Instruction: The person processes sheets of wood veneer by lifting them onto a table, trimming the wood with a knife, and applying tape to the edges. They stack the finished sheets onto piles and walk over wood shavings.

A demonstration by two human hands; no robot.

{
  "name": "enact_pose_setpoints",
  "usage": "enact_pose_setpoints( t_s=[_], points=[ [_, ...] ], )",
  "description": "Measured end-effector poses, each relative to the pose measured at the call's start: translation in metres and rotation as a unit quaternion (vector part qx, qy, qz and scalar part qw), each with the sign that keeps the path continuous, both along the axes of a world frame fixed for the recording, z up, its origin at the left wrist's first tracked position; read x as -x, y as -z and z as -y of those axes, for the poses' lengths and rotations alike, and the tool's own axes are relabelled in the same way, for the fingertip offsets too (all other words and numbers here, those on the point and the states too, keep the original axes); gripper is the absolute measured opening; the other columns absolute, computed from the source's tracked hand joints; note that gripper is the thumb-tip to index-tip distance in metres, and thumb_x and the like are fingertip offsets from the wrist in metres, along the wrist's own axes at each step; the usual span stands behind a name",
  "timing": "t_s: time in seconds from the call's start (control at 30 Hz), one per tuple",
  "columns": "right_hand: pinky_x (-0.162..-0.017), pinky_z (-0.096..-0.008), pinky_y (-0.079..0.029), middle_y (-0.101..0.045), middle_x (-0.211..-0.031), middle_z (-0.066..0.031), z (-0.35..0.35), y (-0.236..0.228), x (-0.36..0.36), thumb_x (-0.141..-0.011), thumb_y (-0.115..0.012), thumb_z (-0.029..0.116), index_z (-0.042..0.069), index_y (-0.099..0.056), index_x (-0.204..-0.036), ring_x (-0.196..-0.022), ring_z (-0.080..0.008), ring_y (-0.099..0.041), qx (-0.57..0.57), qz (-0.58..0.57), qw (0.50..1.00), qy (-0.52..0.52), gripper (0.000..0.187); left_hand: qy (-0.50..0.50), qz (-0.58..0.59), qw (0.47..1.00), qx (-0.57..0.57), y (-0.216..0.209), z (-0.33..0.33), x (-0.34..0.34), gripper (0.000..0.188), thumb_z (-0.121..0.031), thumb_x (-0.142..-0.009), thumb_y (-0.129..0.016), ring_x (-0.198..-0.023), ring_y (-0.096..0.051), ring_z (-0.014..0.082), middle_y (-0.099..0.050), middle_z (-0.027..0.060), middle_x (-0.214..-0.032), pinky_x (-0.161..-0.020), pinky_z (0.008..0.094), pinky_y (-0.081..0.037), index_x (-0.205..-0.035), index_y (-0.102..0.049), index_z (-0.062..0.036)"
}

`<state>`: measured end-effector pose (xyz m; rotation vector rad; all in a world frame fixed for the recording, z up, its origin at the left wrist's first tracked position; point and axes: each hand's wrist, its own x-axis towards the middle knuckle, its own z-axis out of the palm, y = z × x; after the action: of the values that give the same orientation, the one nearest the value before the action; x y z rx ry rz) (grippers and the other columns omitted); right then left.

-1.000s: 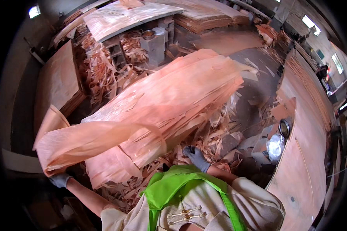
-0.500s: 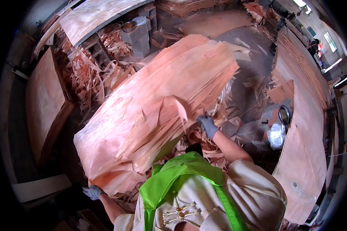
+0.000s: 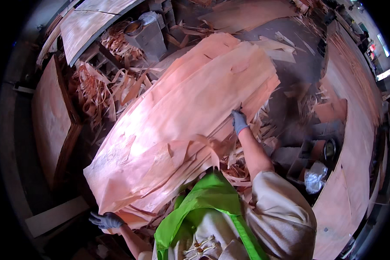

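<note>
Dark shadow surrounds the left hand in a grey knitted glove (image 3: pixel 106 220), so whether it grips or merely touches the lower left corner of the stack of thin, pinkish-orange wood veneer sheets (image 3: pixel 195 104) I cannot tell. Whatever bears the stack between the hands is hidden beneath it. A small, thin, dark object (image 3: pixel 241 106) juts past the fingers of the right hand in a matching grey glove (image 3: pixel 239 122); its kind is unclear, as is whether those bent fingers clasp it. Right of that hand, the large, pale pink wooden board (image 3: pixel 351 186) runs into the black rim below.

A second ago the left hand held a sheet up in a loose curl; now the stack's left end lies down beside it. The right hand is farther up the near edge than half a second ago, its arm more outstretched.

Near the left hand the veneer is creased and overlapping, with a bright sheen above. A narrow, curled, peach-coloured veneer strip (image 3: pixel 214 154) hangs just below the right hand; beyond that hand, the sheets end in ragged, splintered layers.
</note>
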<state>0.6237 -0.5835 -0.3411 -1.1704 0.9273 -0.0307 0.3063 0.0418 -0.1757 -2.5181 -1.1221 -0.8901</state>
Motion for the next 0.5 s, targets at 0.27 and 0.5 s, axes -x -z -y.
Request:
enact_pose_setpoints(
  t_s=[0.27,0.5],
  points=[
    [-0.055,-0.0269,-0.042,-0.052,-0.062,0.0032,-0.003,-0.01,-0.039,-0.078,-0.068,0.019,0.004,-0.059,-0.071,-0.057,-0.0082,-0.046,0.192,0.165,0.967,-0.035,0.018,0.037,-0.259,0.959,0.105,0.051,0.177,-0.029,0.059,-0.03,-0.087,-0.048,-0.134,-0.019,0.0387,-0.018,0.0202,-0.146,-0.107,0.0524,-0.015,-0.14,-0.028,-0.0108],
    [-0.042,-0.0215,-0.027,-0.042,-0.056,0.0077,0.008,-0.079,-0.058,-0.083,-0.063,0.017,0.016,-0.048,-0.065,-0.045,-0.0037,-0.035,0.161,0.232,0.959,0.002,0.023,-0.137,0.011,0.925,0.354,0.144,0.115,-0.029,0.069,-0.049,-0.09,-0.042,-0.131,-0.021,0.041,-0.017,0.0255,-0.144,-0.106,0.0444,-0.026,-0.141,-0.023,-0.0058]
  ],
)
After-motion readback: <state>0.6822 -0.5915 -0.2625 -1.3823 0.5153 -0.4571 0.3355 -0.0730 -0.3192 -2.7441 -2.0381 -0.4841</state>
